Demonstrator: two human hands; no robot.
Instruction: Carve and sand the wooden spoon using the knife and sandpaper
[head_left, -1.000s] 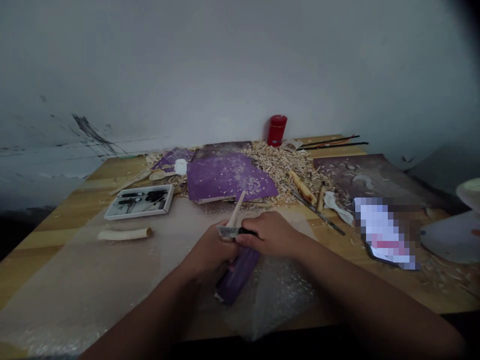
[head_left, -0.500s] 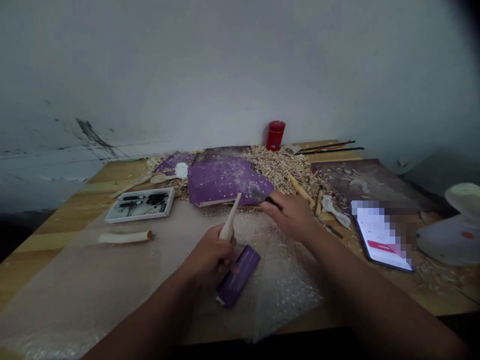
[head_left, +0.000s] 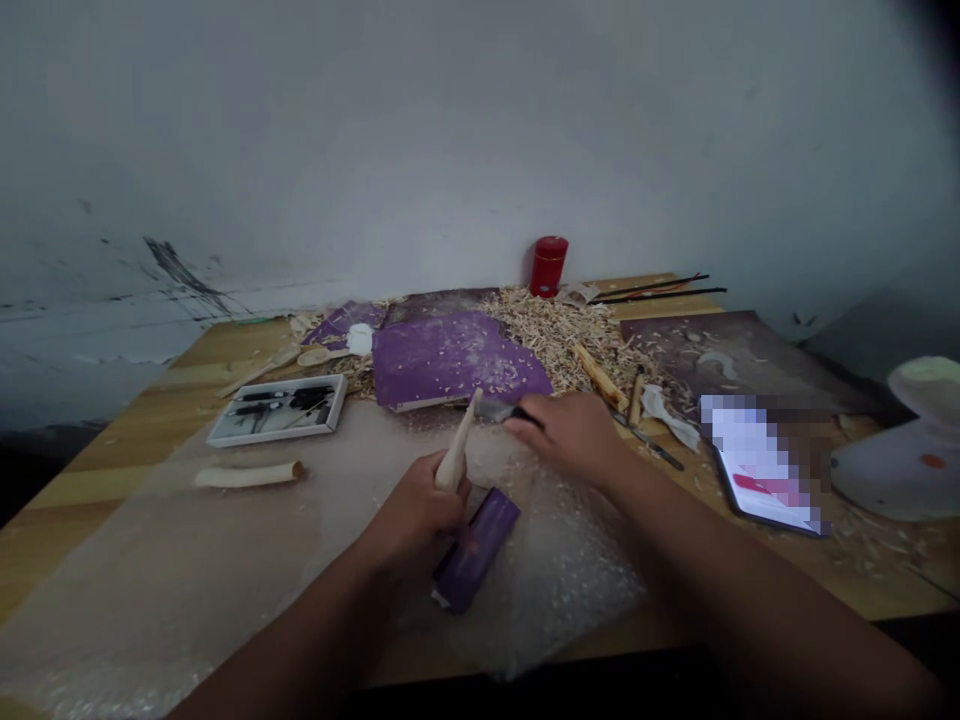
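My left hand [head_left: 421, 515] is closed around a pale carved piece of wood [head_left: 454, 455], which tapers to a thin end pointing up and away. My right hand [head_left: 574, 432] grips the dark handle of a carving knife [head_left: 493, 409]. Its blade lies at the thin end of the wood and seems to touch it. Just below my left hand, a purple wrapped block [head_left: 480, 552] rests on the bubble wrap. Behind the blade lies a purple sheet [head_left: 450, 360] sprinkled with shavings.
Wood shavings [head_left: 555, 330] are heaped at the back near a red canister [head_left: 550, 267]. A white tool tray [head_left: 276, 410] and a short peeled stick [head_left: 250, 475] lie on the left. A phone [head_left: 757, 465] and a white device [head_left: 892, 470] are on the right.
My right hand has moved left and slightly down with the knife, bringing the blade from beyond the wood's tip against it. My left hand has barely moved.
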